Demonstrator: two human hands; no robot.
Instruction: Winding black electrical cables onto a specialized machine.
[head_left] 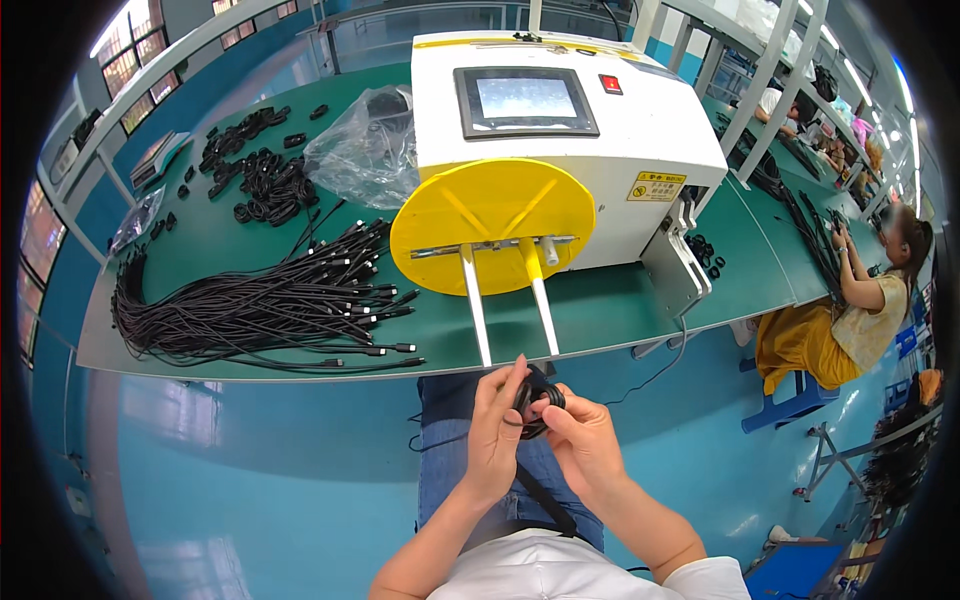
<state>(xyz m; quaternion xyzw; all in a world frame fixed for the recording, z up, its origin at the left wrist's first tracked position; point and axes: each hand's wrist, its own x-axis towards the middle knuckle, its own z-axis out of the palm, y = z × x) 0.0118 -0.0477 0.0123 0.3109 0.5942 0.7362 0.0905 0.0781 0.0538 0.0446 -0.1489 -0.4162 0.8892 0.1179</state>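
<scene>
Between my hands is a small coil of black cable, held over my lap in front of the table edge. My left hand presses its fingers along the coil's left side. On the right side, my right hand pinches the coil with thumb and fingers. Just beyond stands a white winding machine with a yellow disc. Two metal rods stick out of the disc toward me, with no cable around them. A large bundle of black cables with light-tipped plugs lies left of the disc.
A pile of coiled black cables sits at the back left beside a clear plastic bag. Small black rings lie right of the machine. A metal bracket juts near the table edge. Another person sits at the far right.
</scene>
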